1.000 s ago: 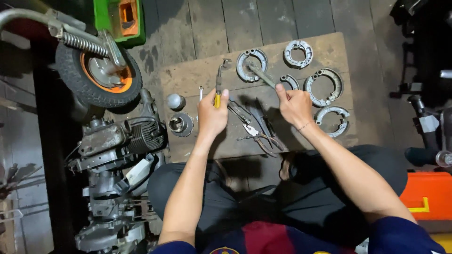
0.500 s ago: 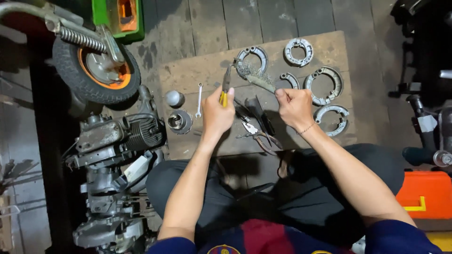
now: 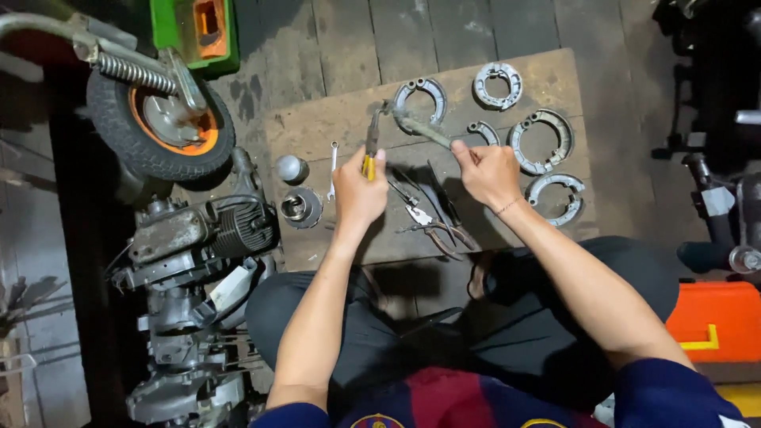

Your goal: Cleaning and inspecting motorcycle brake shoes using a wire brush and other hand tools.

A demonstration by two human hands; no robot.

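Head view, looking straight down on a wooden board (image 3: 317, 131) laid over dark floor planks; we sit cross-legged at its near edge.

Left hand (image 3: 359, 192): closed in a fist around the yellow handle of a pair of pliers (image 3: 370, 147), nose pointing away from us and meeting the far end of a grey metal lever (image 3: 418, 128). Right hand (image 3: 487, 170): fingers curled shut on the near end of that lever; the lever runs diagonally up and left, held above the board between the two hands.

Around the work: a brake shoe (image 3: 420, 93) lies just beyond the plier tip, so close that we cannot tell whether the lever touches it; a second shoe pair (image 3: 498, 85) sits further right; a small shoe piece (image 3: 482, 131) lies just beside the right hand's knuckles; two more brake shoes (image 3: 541, 140) (image 3: 555, 198) lie right of the wrist. Loose pliers and cutters (image 3: 428, 222) lie on the board under and between the forearms, partly in shadow. Left of the left hand: a small spanner (image 3: 333, 168), a round metal cap (image 3: 288, 168), a cup-shaped metal part (image 3: 300, 208).

Off the board, left: a small wheel with orange rim (image 3: 162, 123), a coil spring (image 3: 135, 73) above it, an engine block (image 3: 206, 238) close against our left knee. Far right: an orange case (image 3: 717, 321).
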